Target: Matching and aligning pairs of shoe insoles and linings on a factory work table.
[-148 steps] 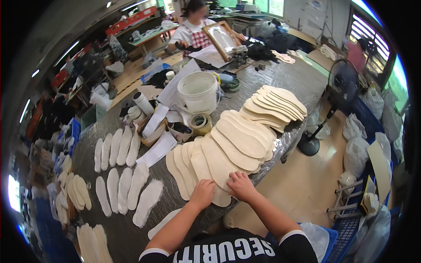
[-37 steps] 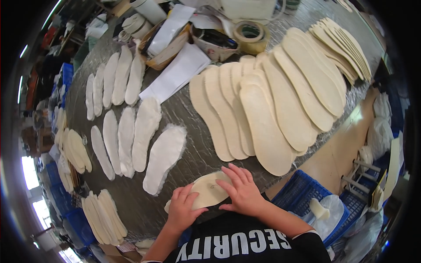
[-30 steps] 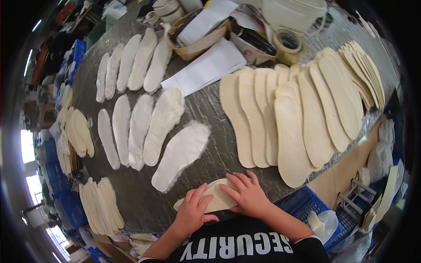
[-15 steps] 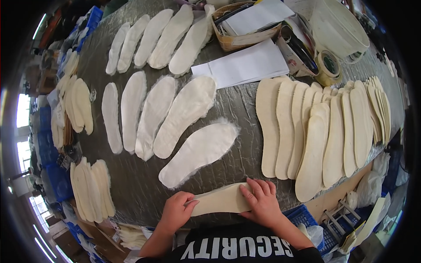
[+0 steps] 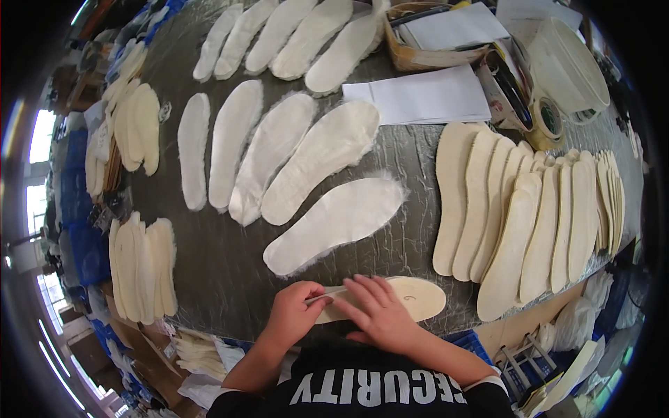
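Observation:
A cream insole (image 5: 424, 298) lies crosswise at the table's near edge, its rounded right end showing a small curved mark. At its narrower left end, my left hand (image 5: 294, 312) is closed, pinching the edge between thumb and fingers, where a thin lifted layer or edge shows. Across the middle of the insole rests my right hand (image 5: 383, 317), fingers stretched out and spread, covering part of it. Just beyond both hands lies a white fluffy-edged insole (image 5: 334, 224), slanted and touched by neither.
More fluffy insoles (image 5: 320, 164) lie in two rows farther back. Overlapping cream insoles (image 5: 505, 209) fan out on the right. White paper sheets (image 5: 425, 97), a cardboard box (image 5: 411, 59), a tape roll (image 5: 547, 124) and a plastic bucket (image 5: 568, 66) stand behind. Insole stacks (image 5: 143, 268) line the left edge.
My right hand has slid left from the insole's right end to its middle, uncovering the rounded end. My left hand still pinches the left end. The whole view has shifted slightly.

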